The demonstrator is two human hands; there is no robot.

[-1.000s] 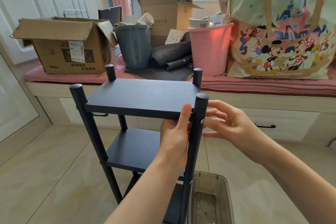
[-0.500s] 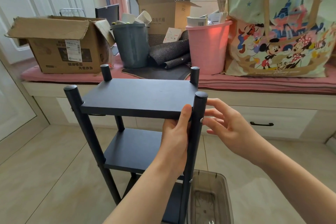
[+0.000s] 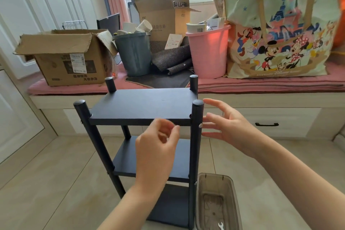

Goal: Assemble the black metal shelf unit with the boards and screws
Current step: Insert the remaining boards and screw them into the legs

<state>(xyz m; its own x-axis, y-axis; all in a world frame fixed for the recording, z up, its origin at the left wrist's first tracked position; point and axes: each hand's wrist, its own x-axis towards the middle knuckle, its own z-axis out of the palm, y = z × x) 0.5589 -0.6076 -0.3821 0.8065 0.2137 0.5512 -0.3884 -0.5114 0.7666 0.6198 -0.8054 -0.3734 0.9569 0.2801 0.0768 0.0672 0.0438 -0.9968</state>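
The black shelf unit (image 3: 143, 106) stands upright on the tiled floor, with its top board, a middle board (image 3: 128, 157) and a bottom board between four round posts. A silver screw head (image 3: 200, 125) shows on the near right post (image 3: 196, 136) at the top board's level. My left hand (image 3: 158, 147) hovers in front of the top board's near edge, fingers loosely curled, holding nothing. My right hand (image 3: 224, 125) is spread open just right of the near right post, its fingertips close to the screw.
A clear brown plastic bin (image 3: 217, 203) with a small wrench (image 3: 221, 227) in it sits on the floor right of the shelf. Behind is a window bench with a cardboard box (image 3: 65, 58), a grey bin (image 3: 133, 54), a pink bucket (image 3: 209, 52) and a cartoon tote bag (image 3: 280, 30).
My left hand has let go of the top board's near right corner and drawn back toward me. My right hand has stayed beside the near right post.
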